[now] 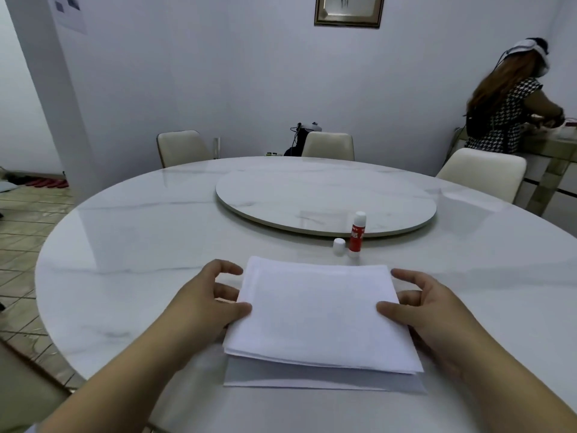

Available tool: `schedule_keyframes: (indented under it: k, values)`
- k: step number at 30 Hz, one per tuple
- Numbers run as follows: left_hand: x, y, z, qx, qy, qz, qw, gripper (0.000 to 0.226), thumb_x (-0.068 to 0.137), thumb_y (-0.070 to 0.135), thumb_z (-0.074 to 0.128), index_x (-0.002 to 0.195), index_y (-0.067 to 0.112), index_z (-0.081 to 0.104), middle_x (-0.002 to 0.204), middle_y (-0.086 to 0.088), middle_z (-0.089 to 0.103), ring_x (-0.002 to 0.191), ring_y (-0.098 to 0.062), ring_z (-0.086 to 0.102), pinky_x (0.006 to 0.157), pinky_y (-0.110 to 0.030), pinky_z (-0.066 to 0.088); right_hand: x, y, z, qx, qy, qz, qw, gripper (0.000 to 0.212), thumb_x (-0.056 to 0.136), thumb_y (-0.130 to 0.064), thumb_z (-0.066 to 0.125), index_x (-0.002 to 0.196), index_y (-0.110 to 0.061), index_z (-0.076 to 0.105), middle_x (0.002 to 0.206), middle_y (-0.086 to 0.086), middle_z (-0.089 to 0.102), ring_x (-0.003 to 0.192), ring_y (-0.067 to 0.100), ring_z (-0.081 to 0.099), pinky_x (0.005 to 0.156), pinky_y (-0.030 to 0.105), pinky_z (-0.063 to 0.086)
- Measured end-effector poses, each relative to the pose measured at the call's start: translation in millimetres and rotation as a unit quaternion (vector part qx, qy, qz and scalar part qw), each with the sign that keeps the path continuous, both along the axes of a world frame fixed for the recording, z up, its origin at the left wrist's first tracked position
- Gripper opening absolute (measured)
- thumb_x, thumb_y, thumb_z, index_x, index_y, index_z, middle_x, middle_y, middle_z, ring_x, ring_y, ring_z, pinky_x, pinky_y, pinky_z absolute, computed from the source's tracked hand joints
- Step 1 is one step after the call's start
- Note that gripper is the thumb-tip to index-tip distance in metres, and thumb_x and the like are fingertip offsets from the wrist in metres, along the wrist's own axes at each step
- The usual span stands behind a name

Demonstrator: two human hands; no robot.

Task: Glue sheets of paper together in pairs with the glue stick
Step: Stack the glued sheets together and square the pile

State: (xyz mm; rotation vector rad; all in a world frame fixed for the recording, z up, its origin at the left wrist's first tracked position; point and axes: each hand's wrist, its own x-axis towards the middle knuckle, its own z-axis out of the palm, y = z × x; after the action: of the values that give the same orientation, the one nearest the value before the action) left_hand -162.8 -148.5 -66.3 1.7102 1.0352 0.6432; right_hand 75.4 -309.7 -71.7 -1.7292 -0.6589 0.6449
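Round marble-look table (131, 245) in a pale-walled room, cream chairs drawn up on the far side, raised turntable (324, 195) at its centre. Tiled floor and something red and low at far left, too blurred to name. On the near edge, left hand (199, 304) gripping the left side of the stack of paper (315, 314), thumb laid on the top sheet, fingers curled at or under the edge; most likely holding the sheets square so they can be evened up or lifted as one. Stack held a little off the surface at its near edge, judging by the grey shadow and the single sheet lying flat beneath it; number of sheets impossible to count, and whether any are already glued in pairs impossible to tell. Beyond the stack and well apart from both hands, small white cap (339, 246) standing just beside the glue stick (357, 234), the red tube upright and uncapped, white tip exposed, presumably parked within reach for the next pass. Label lettering too small to read in full. Right hand (437, 307) mirroring the left, thumb on top of the right side of the paper, fingers curled at the edge, their tips partly hidden. At far right, a second person (512, 98) with back turned, busy at a side counter, hands and work cut off by the frame. Framed picture on the wall above, cropped at the top.
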Motion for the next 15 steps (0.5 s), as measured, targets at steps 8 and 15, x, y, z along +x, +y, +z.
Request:
schedule_keyframes:
  k: [8,15]
  values:
    - [-6.4,-2.9,-8.3,0.157,0.134,-0.05,0.977,0.018,0.08,0.02,0.066,0.076,0.037,0.065,0.086,0.006,0.061,0.059,-0.004,0.058,0.046,-0.009,0.039,-7.5,-3.0,-4.4,-0.035,-0.119,0.004,0.992,0.02,0.069,-0.019,0.082,0.07,-0.037,0.074,0.053,-0.011,0.066,0.047,0.002,0.059,0.047,0.015,0.042]
    - [-6.8,-3.5,-9.6,0.197,0.183,-0.053,0.962,0.018,0.079,0.019,0.068,0.078,0.036,0.062,0.076,0.004,0.061,0.07,-0.005,0.058,0.054,-0.009,0.036,-3.0,-2.2,-9.7,-0.056,-0.156,0.001,0.986,0.011,0.068,-0.023,0.083,0.064,-0.031,0.076,0.057,-0.004,0.064,0.049,0.007,0.056,0.043,0.013,0.041]
